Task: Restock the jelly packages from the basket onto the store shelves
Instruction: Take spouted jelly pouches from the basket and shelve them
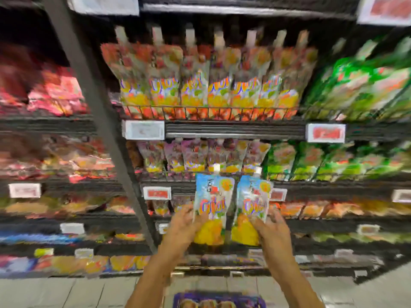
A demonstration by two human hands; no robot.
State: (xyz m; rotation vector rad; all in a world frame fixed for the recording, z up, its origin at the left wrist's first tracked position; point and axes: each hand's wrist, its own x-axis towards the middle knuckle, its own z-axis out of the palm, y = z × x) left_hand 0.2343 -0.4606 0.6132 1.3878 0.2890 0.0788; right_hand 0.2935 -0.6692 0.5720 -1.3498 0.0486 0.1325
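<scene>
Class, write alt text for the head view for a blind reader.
The left hand and right hand each hold a blue-and-yellow jelly pouch, left pouch beside right pouch, before blurred store shelves of similar pouches; a purple basket sits below.

The left hand (182,227) and the right hand (272,230) are holding two jelly pouches (211,196) (253,196); one basket (222,295) is standing below.

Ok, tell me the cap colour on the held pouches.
White caps on both pouches; head view.

Packed pouches (209,85) and a wire rail (209,112) are blocking the shelf (233,130) front, while a dark gap (231,22) is lying open above them.
</scene>
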